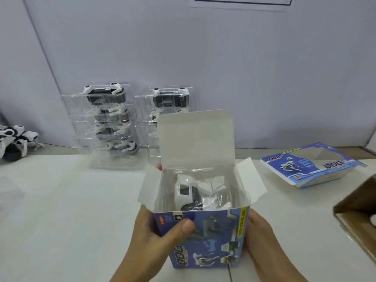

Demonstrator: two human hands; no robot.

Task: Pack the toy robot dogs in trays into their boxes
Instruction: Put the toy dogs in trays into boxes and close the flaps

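Hands clamp a blue box [203, 239] from both sides: the left hand [158, 235] has its grip closed on the near left corner, thumb across the printed front, and the right hand [262, 235] lies flat against the right wall, fingers straight. Between the two grips, inside the open top, sits a white toy robot dog [189, 192] in its clear tray. Beyond the box stand stacked trays with dogs [109, 123] on the tabletop [71, 200]; flattened boxes [311, 165] lie right of the grip.
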